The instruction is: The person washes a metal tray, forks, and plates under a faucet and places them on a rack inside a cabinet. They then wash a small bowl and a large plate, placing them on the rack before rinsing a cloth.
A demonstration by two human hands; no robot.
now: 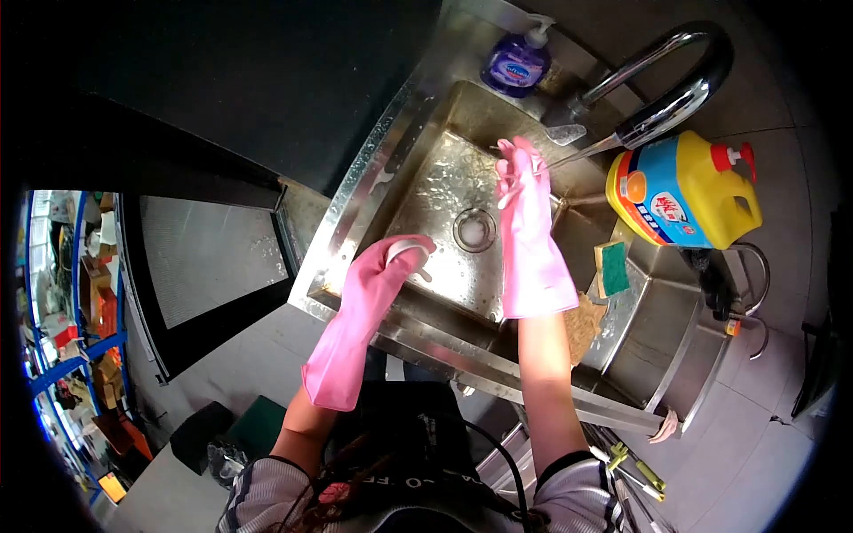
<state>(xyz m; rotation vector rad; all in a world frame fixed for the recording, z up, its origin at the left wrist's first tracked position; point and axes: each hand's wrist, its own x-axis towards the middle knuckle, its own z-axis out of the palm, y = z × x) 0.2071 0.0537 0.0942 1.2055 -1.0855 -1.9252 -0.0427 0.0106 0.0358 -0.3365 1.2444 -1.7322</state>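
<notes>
Both hands wear long pink rubber gloves over a metal sink point(426, 191). My left hand point(404, 258) is closed around a small white cup-like object point(410, 250) at the sink's near left side. My right hand point(521, 178) is under a thin stream of water from the chrome faucet point(684, 107), palm up, its fingers apart and nothing visible in them. Below and between the hands lies the round drain point(474, 230), with something whitish in it. Water wets the sink bottom.
A purple soap bottle point(517, 64) stands behind the sink. At right are a yellow detergent jug point(684, 191), a green and yellow sponge point(612, 269), a brown pad point(584, 329) and a second basin point(653, 329). Shelves point(98, 311) stand far left.
</notes>
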